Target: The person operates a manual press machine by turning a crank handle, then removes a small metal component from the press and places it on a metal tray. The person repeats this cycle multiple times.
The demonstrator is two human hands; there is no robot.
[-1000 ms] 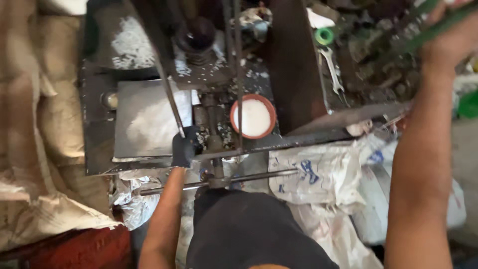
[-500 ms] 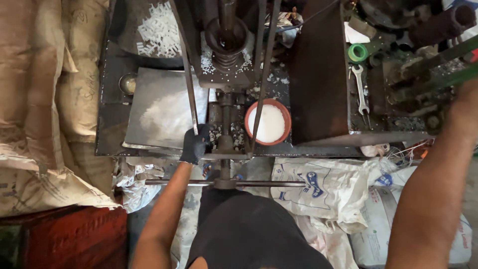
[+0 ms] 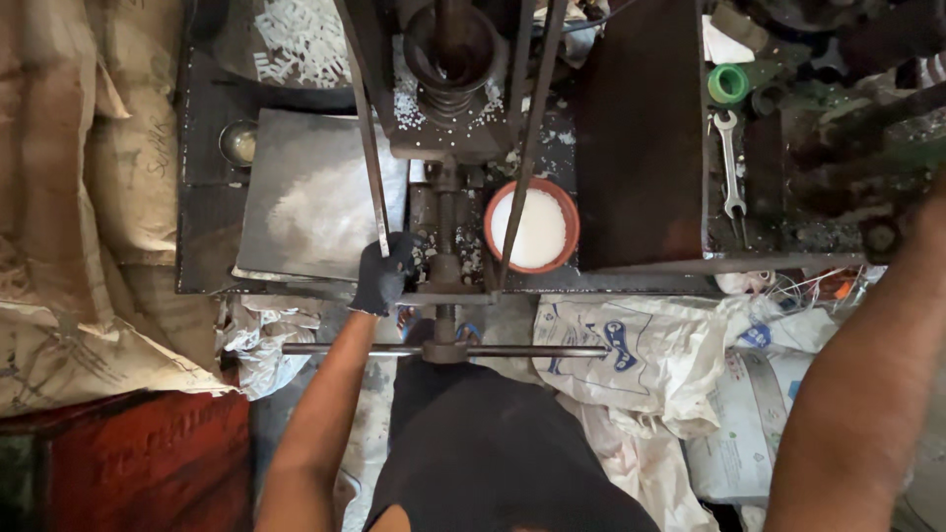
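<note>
My left hand (image 3: pixel 382 274), in a black glove, rests at the front edge of a dark metal press (image 3: pixel 448 148). Its fingers curl by the lower end of a thin slanted rod (image 3: pixel 367 138), beside the press's central shaft; whether they grip anything is unclear. A round orange bowl of white powder (image 3: pixel 532 229) sits just right of the shaft. A horizontal bar handle (image 3: pixel 532 351) crosses in front of my dark apron. My right forearm (image 3: pixel 857 394) reaches up along the right edge toward greasy machine parts; that hand is out of the frame.
A grey metal plate dusted with white powder (image 3: pixel 315 202) lies left of the shaft. White pellets (image 3: pixel 296 39) lie at the back. A wrench (image 3: pixel 729 163) and green cap (image 3: pixel 729 84) sit right. Sacks (image 3: pixel 89 197) stack left, printed bags (image 3: pixel 670 365) lie below, with a red crate (image 3: pixel 148 463).
My right arm has come down from the top right corner, and its hand has left the frame. The gloved left hand stays at the rod's lower end. The view has shifted.
</note>
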